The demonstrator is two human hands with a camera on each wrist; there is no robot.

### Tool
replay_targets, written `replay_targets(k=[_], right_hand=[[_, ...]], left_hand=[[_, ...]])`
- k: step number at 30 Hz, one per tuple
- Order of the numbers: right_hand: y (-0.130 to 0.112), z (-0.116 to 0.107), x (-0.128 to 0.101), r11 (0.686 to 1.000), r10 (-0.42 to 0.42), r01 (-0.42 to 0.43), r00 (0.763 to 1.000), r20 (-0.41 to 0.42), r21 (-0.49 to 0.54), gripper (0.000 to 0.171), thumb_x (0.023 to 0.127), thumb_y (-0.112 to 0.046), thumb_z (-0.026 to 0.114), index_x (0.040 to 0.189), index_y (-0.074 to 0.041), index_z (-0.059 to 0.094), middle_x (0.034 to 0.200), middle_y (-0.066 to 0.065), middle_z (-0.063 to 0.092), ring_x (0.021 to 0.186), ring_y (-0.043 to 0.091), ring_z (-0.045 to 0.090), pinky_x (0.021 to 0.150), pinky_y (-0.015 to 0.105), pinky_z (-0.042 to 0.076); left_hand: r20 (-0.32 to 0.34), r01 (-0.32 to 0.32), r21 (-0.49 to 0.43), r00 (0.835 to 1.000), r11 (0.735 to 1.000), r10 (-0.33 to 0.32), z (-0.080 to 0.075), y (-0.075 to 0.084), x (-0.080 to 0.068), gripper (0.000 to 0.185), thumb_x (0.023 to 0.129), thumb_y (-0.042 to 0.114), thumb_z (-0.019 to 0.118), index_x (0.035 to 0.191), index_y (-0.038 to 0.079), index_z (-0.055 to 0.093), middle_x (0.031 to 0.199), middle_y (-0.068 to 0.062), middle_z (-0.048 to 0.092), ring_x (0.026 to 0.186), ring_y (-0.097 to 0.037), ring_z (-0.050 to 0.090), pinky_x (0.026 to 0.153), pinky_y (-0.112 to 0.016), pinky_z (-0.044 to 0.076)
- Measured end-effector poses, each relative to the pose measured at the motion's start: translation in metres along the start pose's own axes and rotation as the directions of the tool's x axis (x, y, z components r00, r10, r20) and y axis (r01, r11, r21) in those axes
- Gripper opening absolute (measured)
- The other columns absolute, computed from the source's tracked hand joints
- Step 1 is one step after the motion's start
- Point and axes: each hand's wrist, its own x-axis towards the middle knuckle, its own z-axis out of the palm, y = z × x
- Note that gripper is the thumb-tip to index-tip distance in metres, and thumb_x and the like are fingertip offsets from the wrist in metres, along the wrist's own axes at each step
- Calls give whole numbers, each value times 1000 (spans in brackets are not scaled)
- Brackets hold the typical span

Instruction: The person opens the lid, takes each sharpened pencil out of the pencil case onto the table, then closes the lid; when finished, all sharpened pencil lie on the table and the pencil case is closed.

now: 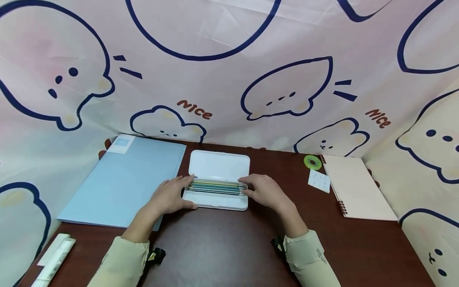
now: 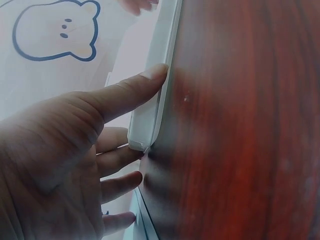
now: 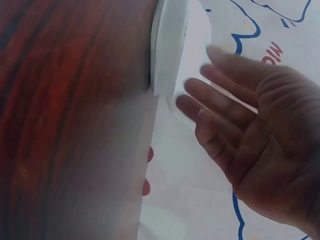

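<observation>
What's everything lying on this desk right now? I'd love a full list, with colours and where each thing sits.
pencil case: one, white, open, centre of the desk
pencils: several, yellow, green and blue, lying in the case's near half
folder: one, light blue, left of the case
spiral notebook: one, pale pink, right side
tape roll: one, green, beside the notebook's far corner
small card: one, white, left of the notebook
white packet: one, near left corner, kind unclear
desk: one, dark red-brown wood
backdrop cloth: one, pink with cartoon animals
left hand: touches the case's left end
right hand: at the case's right end
</observation>
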Motion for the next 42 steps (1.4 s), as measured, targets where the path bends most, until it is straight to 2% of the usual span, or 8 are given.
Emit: replay_targets(k=[3,7,11,15,21,26,33,42], right_hand=[[-2,2,0,1000,1,0,999,-37,28,32,92,-18,75,124,-17,75,112,0,76,87,13,62,80,32,56],[-4,11,-5,998,-20,20,1000,11,59,28,93,-17,74,120,-17,77,113,-1,77,86,8,63,75,26,54],[-7,20,-8,998,-39,36,997,62,61,26,93,-18,74,118,-18,78,117,-1,76,93,8,65,80,28,56],[-12,20,-3,996,-87,85,994,66,21,25,92,-18,75,117,-19,78,116,-2,76,101,11,68,89,34,58],[-12,19,5,997,-77,79,994,76,-24,28,94,-14,72,121,-19,75,104,-2,74,87,9,62,80,31,55],[-11,21,6,995,-84,87,994,68,-48,22,94,-11,71,114,-18,78,108,-1,74,89,9,62,82,32,55],[-9,20,3,993,-117,118,992,42,-26,13,94,-9,71,103,-16,77,96,-2,70,85,11,61,78,33,54],[-9,21,7,996,-86,87,995,45,-26,10,93,-12,73,101,-17,76,94,-4,71,84,9,61,77,30,53]], left_hand=[[-9,0,1,1000,1000,0,0,0,-1,97,73,41,90,152,7,46,148,-17,57,142,-44,45,113,-69,32],[-2,2,-7,1000,1000,-2,3,1,-6,96,73,40,90,151,5,47,147,-18,57,140,-44,47,113,-70,32],[20,10,-18,1000,1000,-9,6,0,-10,97,73,40,91,151,4,46,149,-20,54,141,-44,47,112,-72,31],[-8,9,-13,1000,1000,-9,4,-1,-8,97,72,39,91,151,4,47,149,-20,55,140,-43,47,112,-73,31],[-18,4,-2,1000,1000,-4,-1,1,-1,97,72,40,91,151,4,47,149,-19,55,140,-43,48,113,-71,31],[-11,8,-10,1000,1000,-8,-2,3,-2,97,72,40,91,151,4,47,150,-19,54,141,-43,47,114,-71,31],[-27,0,-14,1000,1000,-1,1,4,-3,97,72,40,91,151,5,48,149,-21,54,137,-41,52,113,-67,35],[-29,-4,-17,1000,1000,4,1,1,-1,97,72,42,91,151,5,48,148,-22,54,138,-43,50,113,-70,32]])
